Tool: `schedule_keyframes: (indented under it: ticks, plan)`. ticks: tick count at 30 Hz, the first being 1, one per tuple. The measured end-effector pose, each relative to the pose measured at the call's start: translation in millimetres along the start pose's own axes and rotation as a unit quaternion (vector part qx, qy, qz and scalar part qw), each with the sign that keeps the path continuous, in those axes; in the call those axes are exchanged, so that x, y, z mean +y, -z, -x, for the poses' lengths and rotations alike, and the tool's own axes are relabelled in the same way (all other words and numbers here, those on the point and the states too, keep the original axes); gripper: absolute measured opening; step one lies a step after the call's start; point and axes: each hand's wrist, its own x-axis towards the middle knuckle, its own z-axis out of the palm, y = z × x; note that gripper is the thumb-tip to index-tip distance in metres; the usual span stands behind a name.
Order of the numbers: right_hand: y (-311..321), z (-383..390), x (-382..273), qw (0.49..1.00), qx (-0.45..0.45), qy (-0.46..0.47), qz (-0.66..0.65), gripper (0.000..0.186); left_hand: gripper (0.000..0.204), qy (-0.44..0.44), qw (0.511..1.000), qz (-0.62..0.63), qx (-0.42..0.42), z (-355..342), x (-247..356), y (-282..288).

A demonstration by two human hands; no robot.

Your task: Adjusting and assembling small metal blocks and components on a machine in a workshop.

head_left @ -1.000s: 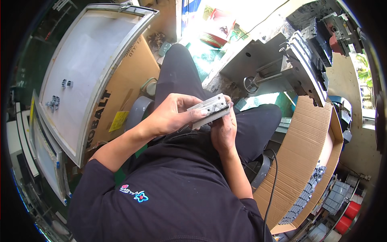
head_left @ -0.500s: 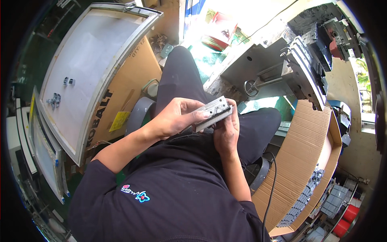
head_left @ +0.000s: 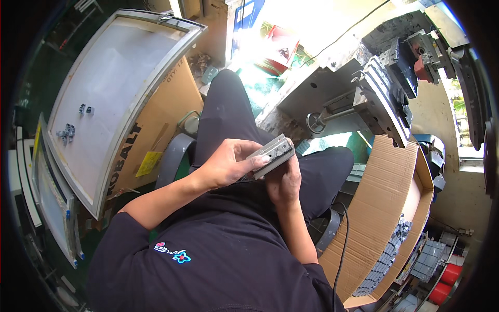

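Two-handed hold on an oblong grey metal block w/ small round holes and a dark strip (head_left: 278, 154), tilted, above the lap of a seated person in dark trousers (head_left: 227, 112). The L hand (head_left: 228, 164) is clamped on the block's near-left end, thumb on top; the R hand (head_left: 285, 183) grips the right end from below, its fingers partly hidden. Vs. a sec ago, the block is tipped a bit differently, w/ more of its near long side showing, and both hands keep hold; so it's being turned in the grip, not put down. Approx. surroundings: at L, a white panel in a grey metal frame (head_left: 200, 32) w/ small dark metallic pcs (head_left: 66, 133) on it; at R, an open brown cardboard box (head_left: 374, 200) w/ small grey pcs (head_left: 382, 264) inside. Beyond the R knee, a grey metal machine w/ a round handwheel (head_left: 315, 122).
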Motion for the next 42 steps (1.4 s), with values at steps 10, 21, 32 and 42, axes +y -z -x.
schedule_keyframes:
  ticks: [10,21,32,42]
  plan:
    - [18,-1,4,0.993,-0.026,-0.002,0.111,0.029,0.033,0.025,1.0,0.005,-0.01,2,7,4]
    - [11,3,3,0.99,-0.047,0.081,0.102,0.02,0.029,0.043,0.998,0.055,0.009,6,4,-7]
    - [-2,8,-13,0.998,-0.066,-0.006,0.02,0.026,0.032,0.014,1.0,0.01,-0.012,10,12,-7]
    - [3,6,-18,0.938,-0.027,0.107,0.329,0.02,0.029,-0.057,0.996,-0.037,0.056,9,16,2]
